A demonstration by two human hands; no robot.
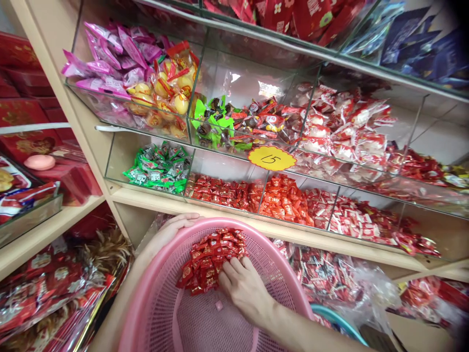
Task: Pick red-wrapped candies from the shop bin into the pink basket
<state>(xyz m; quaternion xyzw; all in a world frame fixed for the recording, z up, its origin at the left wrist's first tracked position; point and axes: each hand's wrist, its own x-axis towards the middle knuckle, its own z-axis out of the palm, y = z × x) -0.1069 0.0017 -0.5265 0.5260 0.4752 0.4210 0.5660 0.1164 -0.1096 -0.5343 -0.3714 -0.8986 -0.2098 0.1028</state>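
A pink plastic basket (271, 234) with mesh walls is tilted toward the shelves, below their lowest candy row. Inside, a heap of red-wrapped candies (205, 264) lies against its far wall. My left hand (178, 227) grips the basket's far left rim, with the forearm running along the outside. My right hand (244, 288) reaches into the basket from the right. Its fingers are curled in at the right side of the heap, closed on candies, and the fingertips are partly hidden. A small pinkish piece (219, 305) sits on the basket's mesh bottom.
Clear-fronted bins above hold green-wrapped candies (161, 168), orange-red candies (284, 198) and other sweets. A yellow tag (272, 158) reads 15. A wooden shelf edge (315, 234) runs just beyond the basket. Bagged candies (330, 274) and a teal rim (337, 318) are at right.
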